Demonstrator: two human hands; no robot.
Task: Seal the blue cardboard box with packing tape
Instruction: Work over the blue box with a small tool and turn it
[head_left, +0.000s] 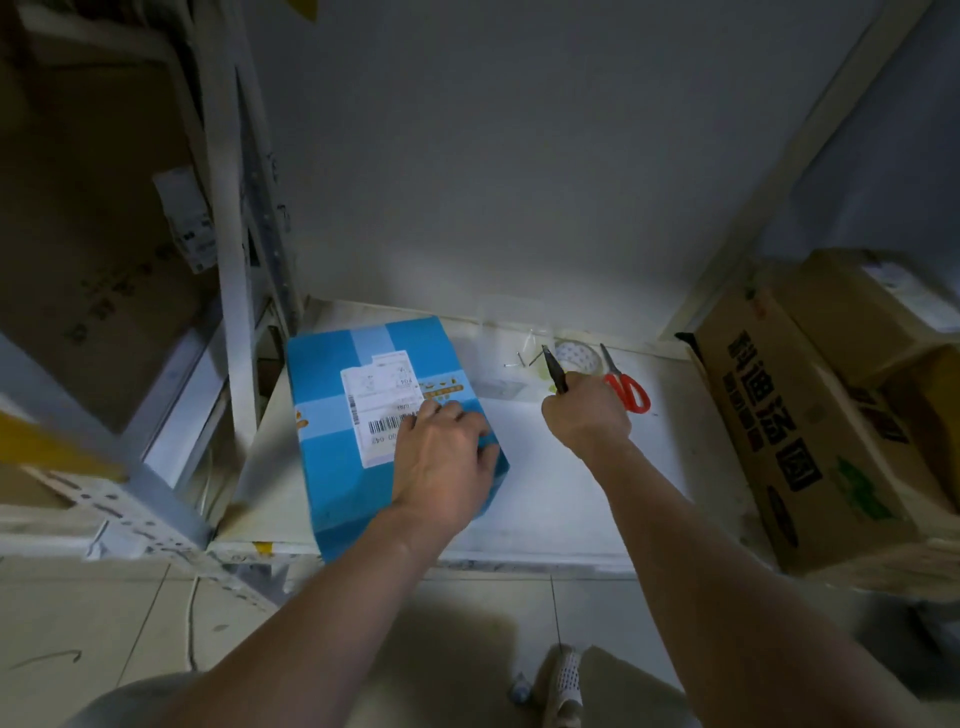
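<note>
White shelf (545, 467), blue box (332, 415) under left hand (441, 457)

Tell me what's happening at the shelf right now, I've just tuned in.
A person is working at a white shelf. The left hand rests on the blue box, over its shipping label. The right hand grips a dark pointed tool, beside the tape roll and red scissors. Lighter strips already cross the box.
</note>
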